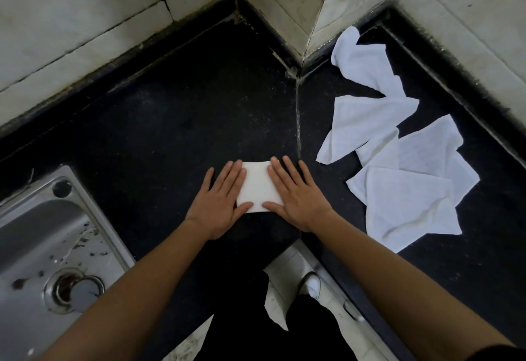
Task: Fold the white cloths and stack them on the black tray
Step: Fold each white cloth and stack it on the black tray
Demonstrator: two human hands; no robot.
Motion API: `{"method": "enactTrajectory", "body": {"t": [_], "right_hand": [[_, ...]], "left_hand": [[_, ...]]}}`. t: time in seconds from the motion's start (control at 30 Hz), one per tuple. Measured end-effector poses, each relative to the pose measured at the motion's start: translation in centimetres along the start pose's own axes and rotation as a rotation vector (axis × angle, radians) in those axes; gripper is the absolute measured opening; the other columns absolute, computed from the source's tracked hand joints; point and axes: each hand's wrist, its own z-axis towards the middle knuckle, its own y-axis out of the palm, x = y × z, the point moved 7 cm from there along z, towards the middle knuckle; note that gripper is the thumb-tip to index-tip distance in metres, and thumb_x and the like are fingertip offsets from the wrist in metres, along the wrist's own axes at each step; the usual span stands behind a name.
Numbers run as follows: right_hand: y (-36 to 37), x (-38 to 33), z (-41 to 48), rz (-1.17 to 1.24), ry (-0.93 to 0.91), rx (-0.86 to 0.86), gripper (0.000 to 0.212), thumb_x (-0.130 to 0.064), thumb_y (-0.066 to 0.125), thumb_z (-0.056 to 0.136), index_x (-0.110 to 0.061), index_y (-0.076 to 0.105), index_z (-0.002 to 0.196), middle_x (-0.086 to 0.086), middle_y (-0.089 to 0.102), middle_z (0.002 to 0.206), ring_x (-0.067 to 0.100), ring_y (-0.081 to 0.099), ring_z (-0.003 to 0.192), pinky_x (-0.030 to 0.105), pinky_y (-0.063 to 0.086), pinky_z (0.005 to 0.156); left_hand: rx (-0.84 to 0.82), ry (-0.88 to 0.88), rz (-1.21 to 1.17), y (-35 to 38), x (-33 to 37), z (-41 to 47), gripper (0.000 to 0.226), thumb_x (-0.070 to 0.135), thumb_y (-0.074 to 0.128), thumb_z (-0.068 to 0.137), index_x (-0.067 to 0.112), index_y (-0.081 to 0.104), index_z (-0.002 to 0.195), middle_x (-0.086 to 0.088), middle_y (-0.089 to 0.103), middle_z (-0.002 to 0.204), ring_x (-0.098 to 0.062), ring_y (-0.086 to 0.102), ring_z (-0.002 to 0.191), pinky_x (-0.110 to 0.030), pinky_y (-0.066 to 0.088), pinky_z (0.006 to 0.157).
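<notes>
Palms flat, left hand (219,204) and right hand (297,198) press the folded cloth (257,187); loose cloths (404,167) lie rightward; tray seemingly unseen.

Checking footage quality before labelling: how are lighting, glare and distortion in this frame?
Head view: dim overall, black counter nearly featureless; folded cloth under left hand and right hand is blown out, weave lost; wide-angle lens tilts the wall tiles outward.
</notes>
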Motion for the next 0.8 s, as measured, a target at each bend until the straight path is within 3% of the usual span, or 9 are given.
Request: {"method": "enactTrajectory", "body": {"t": [0.13,0.23,0.3,0.37,0.43,0.5,0.67,0.8], "right_hand": [[0.3,0.2,0.0,0.037,0.019,-0.023,0.09,-0.072,0.009,0.095,-0.009,0.003,0.159,0.01,-0.003,0.167,0.031,0.0,0.154,0.056,0.01,0.122],[0.1,-0.2,-0.1,0.063,0.018,-0.06,0.091,-0.074,0.01,0.094,-0.01,0.003,0.159,0.01,-0.002,0.167,0.031,0.001,0.154,0.058,0.015,0.12],[-0.2,-0.1,-0.6,0.134,0.101,-0.034,0.094,-0.076,0.015,0.093,-0.01,0.009,0.159,0.012,0.005,0.167,0.032,0.007,0.153,0.057,0.017,0.12],[-1.3,0.4,-1.5,0.264,0.276,0.063,0.093,-0.076,0.022,0.092,-0.009,0.025,0.155,0.015,0.024,0.162,0.033,0.023,0.148,0.053,0.025,0.117],[-2.3,0.6,-2.7,0.311,0.4,0.172,0.077,-0.07,0.034,0.094,-0.011,0.049,0.142,0.014,0.048,0.142,0.032,0.046,0.128,0.048,0.04,0.103],[-2.4,0.6,-3.7,0.336,0.456,0.213,0.056,-0.059,0.048,0.095,-0.015,0.062,0.127,0.009,0.057,0.121,0.029,0.057,0.107,0.043,0.046,0.09],[-2.1,1.2,-3.9,0.572,0.565,0.029,0.027,-0.044,0.064,0.09,-0.02,0.066,0.102,0.001,0.054,0.105,0.019,0.057,0.093,0.033,0.048,0.079],[-2.0,1.8,-3.4,0.833,0.612,-0.096,0.013,-0.032,0.069,0.088,-0.022,0.064,0.094,-0.009,0.059,0.084,0.012,0.059,0.082,0.022,0.043,0.064]], "left_hand": [[-0.022,0.023,-0.002,0.3,-0.3,0.2,0.079,0.065,-0.004,0.096,0.012,-0.012,0.155,-0.008,-0.02,0.163,-0.022,-0.015,0.151,-0.051,-0.003,0.121],[-0.069,0.014,-0.047,0.5,-0.3,0.0,0.081,0.066,0.004,0.096,0.013,-0.01,0.156,-0.007,-0.021,0.163,-0.022,-0.015,0.151,-0.053,0.0,0.121],[-0.045,-0.011,-0.098,-0.3,-0.1,-0.1,0.083,0.066,0.01,0.095,0.013,0.0,0.158,-0.007,-0.01,0.165,-0.023,-0.005,0.152,-0.053,0.005,0.122],[0.011,-0.056,-0.175,-1.7,0.0,-0.1,0.083,0.066,0.018,0.095,0.012,0.012,0.157,-0.007,0.007,0.165,-0.023,0.008,0.152,-0.05,0.011,0.122],[0.079,-0.138,-0.271,-2.9,0.1,-0.5,0.078,0.064,0.024,0.096,0.013,0.021,0.155,-0.007,0.028,0.16,-0.024,0.025,0.146,-0.046,0.022,0.118],[0.127,-0.241,-0.342,-3.3,0.3,-1.3,0.07,0.058,0.028,0.099,0.014,0.026,0.153,-0.008,0.04,0.152,-0.025,0.036,0.138,-0.044,0.03,0.112],[0.122,-0.41,-0.408,-3.5,1.1,-3.2,0.062,0.049,0.04,0.1,0.013,0.034,0.15,-0.01,0.052,0.139,-0.026,0.048,0.126,-0.047,0.04,0.105],[0.043,-0.465,-0.462,-3.2,0.9,-4.2,0.059,0.047,0.042,0.099,0.014,0.033,0.148,-0.008,0.051,0.14,-0.024,0.048,0.126,-0.044,0.041,0.105]]}}
